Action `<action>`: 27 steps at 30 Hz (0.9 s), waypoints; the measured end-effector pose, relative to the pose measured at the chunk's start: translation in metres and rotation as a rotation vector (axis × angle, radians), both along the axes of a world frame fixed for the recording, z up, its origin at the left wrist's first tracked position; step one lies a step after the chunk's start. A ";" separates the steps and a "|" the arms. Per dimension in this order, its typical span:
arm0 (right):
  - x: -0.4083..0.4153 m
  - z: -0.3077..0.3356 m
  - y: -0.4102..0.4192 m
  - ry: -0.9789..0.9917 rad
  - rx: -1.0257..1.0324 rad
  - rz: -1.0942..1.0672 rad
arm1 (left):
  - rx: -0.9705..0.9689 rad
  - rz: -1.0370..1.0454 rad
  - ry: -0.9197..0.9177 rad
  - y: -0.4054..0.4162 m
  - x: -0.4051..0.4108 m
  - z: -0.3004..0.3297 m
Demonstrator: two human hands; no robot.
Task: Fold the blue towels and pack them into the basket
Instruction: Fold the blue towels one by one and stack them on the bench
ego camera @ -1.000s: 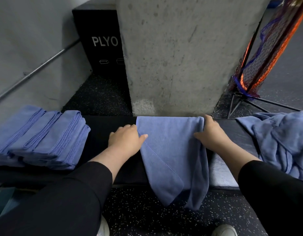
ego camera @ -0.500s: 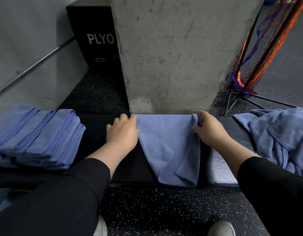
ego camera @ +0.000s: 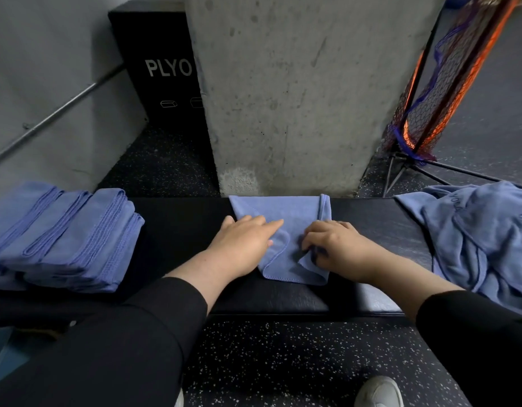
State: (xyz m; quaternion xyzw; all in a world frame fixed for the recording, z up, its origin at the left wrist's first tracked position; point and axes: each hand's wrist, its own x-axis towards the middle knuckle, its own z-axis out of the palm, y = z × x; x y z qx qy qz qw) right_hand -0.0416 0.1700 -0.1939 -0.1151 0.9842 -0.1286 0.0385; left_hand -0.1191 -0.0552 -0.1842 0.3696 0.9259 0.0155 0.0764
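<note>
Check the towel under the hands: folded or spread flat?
Partly folded. The towel lies doubled on the bench, its near corner turned up where the right hand pinches it.

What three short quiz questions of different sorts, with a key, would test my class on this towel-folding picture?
1. True or false: the left hand lies flat with straight fingers on the towel being folded.
2. Multiple choice: the stack of folded towels lies on the A) person's left, B) person's right, C) floor.
3. Fill in: the right hand pinches the towel's near ____.

Key
1. True.
2. A; it lies on the black bench, while the unfolded heap is on the right.
3. Corner; the fingers curl round a flap of cloth.
</note>
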 end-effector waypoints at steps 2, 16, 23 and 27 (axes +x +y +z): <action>0.007 0.004 0.004 -0.047 -0.015 0.013 | -0.046 0.004 0.007 0.006 0.001 -0.001; 0.027 0.010 0.047 0.125 -0.004 -0.126 | 0.127 0.043 -0.018 -0.019 -0.023 -0.002; 0.043 0.027 0.059 0.356 0.004 0.048 | 0.349 0.069 -0.002 -0.092 -0.021 0.017; 0.062 0.012 0.045 0.218 0.113 0.082 | 0.253 -0.033 0.025 -0.113 -0.003 0.011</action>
